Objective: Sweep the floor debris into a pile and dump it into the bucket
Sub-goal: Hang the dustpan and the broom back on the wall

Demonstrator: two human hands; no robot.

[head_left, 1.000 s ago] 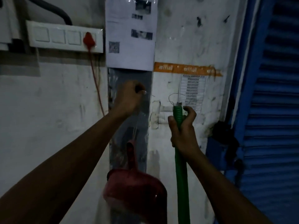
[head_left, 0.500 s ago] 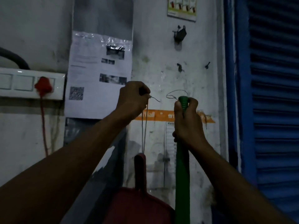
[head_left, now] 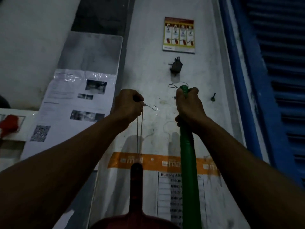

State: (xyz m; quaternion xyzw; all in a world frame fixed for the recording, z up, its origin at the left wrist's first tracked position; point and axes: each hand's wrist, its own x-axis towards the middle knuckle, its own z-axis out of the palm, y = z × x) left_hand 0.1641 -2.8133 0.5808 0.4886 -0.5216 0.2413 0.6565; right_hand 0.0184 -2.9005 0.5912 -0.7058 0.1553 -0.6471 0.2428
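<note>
Gripping broom handle (head_left: 187, 156), dustpan string (head_left: 139, 129); white wall (head_left: 148, 63).

I see a green broom handle (head_left: 187, 162), ridged, next to a dark red dustpan (head_left: 136, 210) on pale string (head_left: 139, 129). Wall (head_left: 148, 47) dirty white; shutter (head_left: 280, 80) blue, slatted. Orange tape strip (head_left: 155, 161) with white lettering. Sticker (head_left: 179, 34) yellow-red. White paper (head_left: 74, 104) with black-and-white QR square; red plug (head_left: 8, 123).

1. An orange tape strip (head_left: 165, 162) on the wall, below both hands, carries a repeated white logo, too blurred to read.
2. A printed sheet (head_left: 171, 195) under the strip, below the right hand (head_left: 189, 106), starts "Running"; the rest is illegible.
3. A QR code (head_left: 40, 133) sits on the paper notice (head_left: 74, 103) left of the left hand (head_left: 127, 107).
</note>
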